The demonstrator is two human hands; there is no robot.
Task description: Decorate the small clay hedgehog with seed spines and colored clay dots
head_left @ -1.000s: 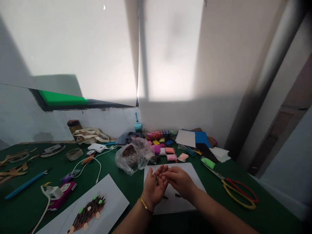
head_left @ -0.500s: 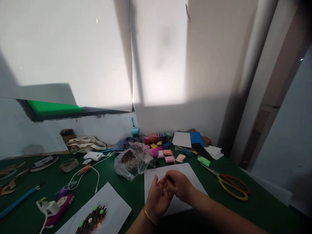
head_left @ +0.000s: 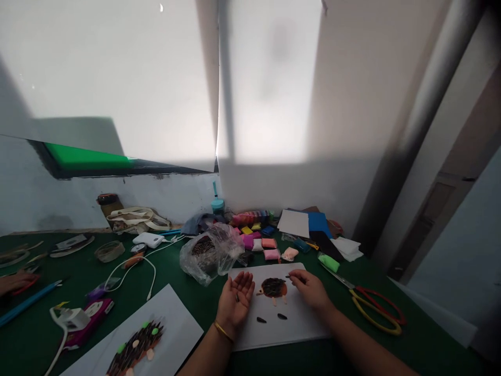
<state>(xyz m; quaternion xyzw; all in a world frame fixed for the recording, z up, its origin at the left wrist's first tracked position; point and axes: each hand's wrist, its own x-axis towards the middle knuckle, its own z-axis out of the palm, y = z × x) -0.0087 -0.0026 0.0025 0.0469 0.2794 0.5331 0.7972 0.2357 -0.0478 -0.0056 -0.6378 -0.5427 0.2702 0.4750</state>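
The person's left hand (head_left: 235,298) lies open and palm up, released, with a small dark sliver (head_left: 237,297) resting loose on the palm. The right hand (head_left: 309,289) hangs with its fingers drawn together just beside a small dark-brown clay hedgehog body (head_left: 273,287), though whether they pinch the thin dark piece at their tips is too small to tell. The hedgehog sits on a white rectangular card (head_left: 297,334), with two dark seed-shaped slivers (head_left: 261,319) lying apart below it. A slight tilt of the open palm could tip its sliver off, and a careless press from the fingers could dent the soft-looking clay. A low right forearm could also brush the loose slivers out of place. Beyond the card, on the green worktop (head_left: 168,274), lie a crumpled clear plastic bag (head_left: 207,256), bright clay blocks (head_left: 258,243), and red-and-yellow-handled scissors (head_left: 376,310), whose open blades could snag a reaching sleeve. A co-worker's hand (head_left: 13,282) shows at the far left edge.
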